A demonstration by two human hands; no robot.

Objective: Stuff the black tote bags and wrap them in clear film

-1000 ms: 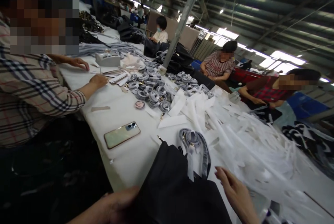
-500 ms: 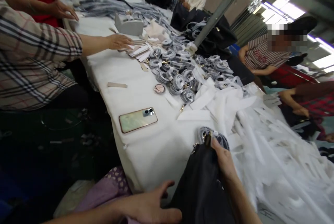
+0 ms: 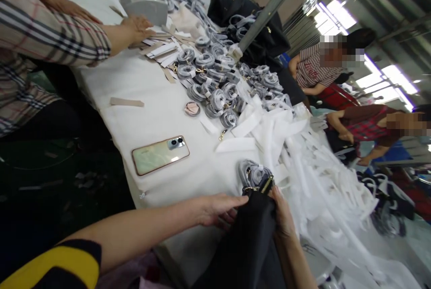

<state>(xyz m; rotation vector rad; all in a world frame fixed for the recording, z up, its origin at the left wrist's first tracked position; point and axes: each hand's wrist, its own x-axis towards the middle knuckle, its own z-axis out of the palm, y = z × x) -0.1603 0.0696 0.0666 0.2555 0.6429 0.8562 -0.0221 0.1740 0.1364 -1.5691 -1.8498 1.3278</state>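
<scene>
A black bag [image 3: 247, 239] stands upright at the near table edge, its gold-toothed zipper [image 3: 267, 184] showing at the top. My left hand [image 3: 218, 208] grips its upper left corner, thumb on top beside a small metal ring. My right hand [image 3: 283, 217] holds the upper right side by the zipper end; some of its fingers are hidden behind the bag. Just beyond the bag's top lies a coiled grey strap [image 3: 252, 173] in wrapping.
A phone [image 3: 160, 155] lies left of centre on the white-covered table [image 3: 161, 190]. Several coiled straps [image 3: 215, 100] are heaped farther back, near a metal post [image 3: 269, 10]. White foam strips [image 3: 319, 199] cover the right side. A co-worker's hand [image 3: 136, 28] rests by paper strips; other people sit across.
My left hand has come up from the bag's lower left to its top corner and closed on it. The view has turned somewhat to the right.
</scene>
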